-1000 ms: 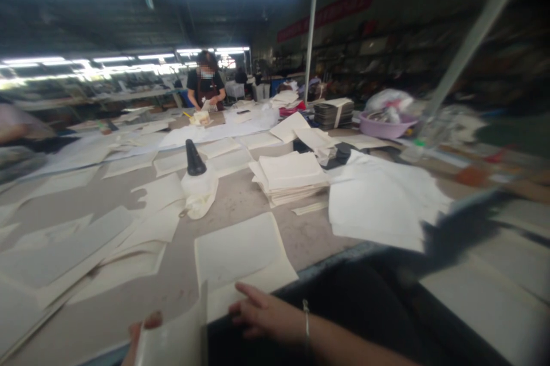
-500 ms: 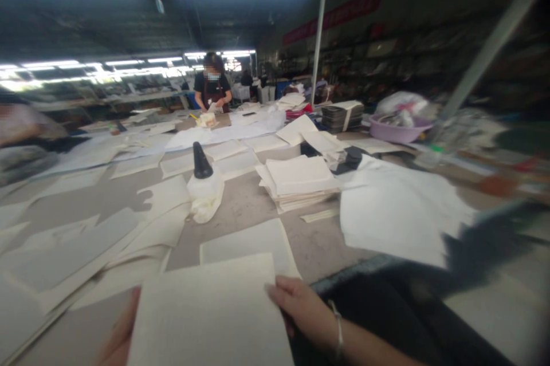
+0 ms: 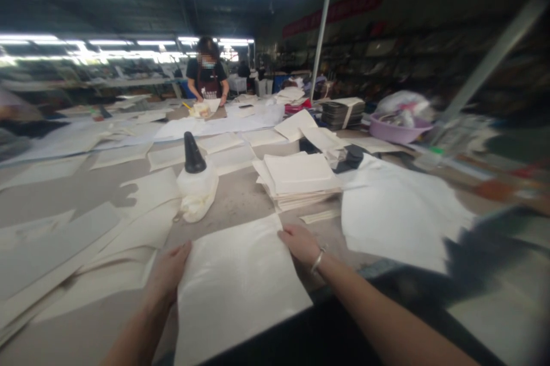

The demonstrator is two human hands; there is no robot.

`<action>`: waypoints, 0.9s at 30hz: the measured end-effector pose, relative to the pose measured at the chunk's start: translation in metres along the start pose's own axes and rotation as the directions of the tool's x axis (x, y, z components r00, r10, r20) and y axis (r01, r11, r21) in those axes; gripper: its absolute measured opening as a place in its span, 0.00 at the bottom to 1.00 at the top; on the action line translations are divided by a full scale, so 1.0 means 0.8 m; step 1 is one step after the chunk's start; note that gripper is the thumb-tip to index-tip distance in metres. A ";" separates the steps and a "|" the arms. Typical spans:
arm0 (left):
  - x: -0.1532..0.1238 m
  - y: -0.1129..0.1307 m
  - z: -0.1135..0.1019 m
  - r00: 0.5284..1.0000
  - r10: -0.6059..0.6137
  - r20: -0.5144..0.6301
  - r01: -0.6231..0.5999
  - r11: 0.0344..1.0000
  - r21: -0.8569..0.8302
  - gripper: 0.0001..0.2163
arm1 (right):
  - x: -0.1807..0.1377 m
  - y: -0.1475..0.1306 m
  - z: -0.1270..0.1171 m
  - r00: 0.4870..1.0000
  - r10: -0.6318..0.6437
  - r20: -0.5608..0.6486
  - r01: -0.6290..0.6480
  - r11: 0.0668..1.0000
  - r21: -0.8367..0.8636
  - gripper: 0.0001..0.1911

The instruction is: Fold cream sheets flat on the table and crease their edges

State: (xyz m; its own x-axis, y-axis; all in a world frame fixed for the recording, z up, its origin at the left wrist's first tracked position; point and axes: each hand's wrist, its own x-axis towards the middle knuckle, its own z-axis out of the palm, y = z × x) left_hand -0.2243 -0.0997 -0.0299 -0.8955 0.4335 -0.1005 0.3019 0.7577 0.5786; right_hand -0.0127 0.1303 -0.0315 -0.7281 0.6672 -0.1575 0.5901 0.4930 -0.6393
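Head view. We see a pale sheet (image 3: 240, 291) spread between two hands at the near edge of the work table (image 3: 234, 197). The fingers of the left hand (image 3: 167, 271) are closed on its left side by the far corner; those of the right hand (image 3: 302, 244) pinch the far right corner. Whether the sheet touches the tabletop we cannot tell. As to progress, we judge this piece to be mid-handling: spread out nearly flat, but not yet let go. Just beyond it, a stack of sheets (image 3: 298, 174) lies free of both hands, and loose sheets (image 3: 146, 225) overlap at the left; which of these are finished and which are left to do, we cannot tell. A white bottle (image 3: 195, 183) near the stack is likewise unheld.
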 end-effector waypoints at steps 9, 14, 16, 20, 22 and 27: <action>0.008 0.012 0.013 0.994 -0.032 0.103 0.014 0.986 0.168 0.20 | 0.010 0.013 0.017 0.999 0.030 -0.039 -0.037 0.977 -0.211 0.14; 0.008 0.015 0.014 0.995 -0.027 0.093 0.000 0.961 0.276 0.20 | 0.012 0.013 0.018 0.999 0.003 -0.044 -0.015 0.960 -0.281 0.14; 0.004 0.016 0.014 0.995 -0.014 0.096 -0.016 0.951 0.309 0.20 | 0.009 0.011 0.017 0.999 -0.007 -0.047 -0.009 0.947 -0.320 0.14; -0.001 0.015 0.013 0.996 0.028 0.083 -0.056 0.932 0.358 0.20 | 0.001 0.008 0.015 0.994 -0.046 -0.103 0.004 0.927 -0.374 0.12; -0.003 0.015 0.013 0.996 0.051 0.077 -0.076 0.924 0.374 0.20 | -0.001 0.006 0.015 0.991 -0.043 -0.124 -0.007 0.928 -0.373 0.11; -0.009 0.018 0.012 0.994 0.059 0.089 -0.087 0.925 0.369 0.20 | -0.001 0.005 0.015 0.992 -0.001 -0.124 -0.039 0.947 -0.319 0.10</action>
State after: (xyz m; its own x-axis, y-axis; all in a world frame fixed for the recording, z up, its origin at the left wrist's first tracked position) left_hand -0.2107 -0.0873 -0.0288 -0.8437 0.5188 -0.1381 0.4783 0.8432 0.2457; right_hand -0.0140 0.1251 -0.0425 -0.6797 0.7308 -0.0630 0.6987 0.6190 -0.3587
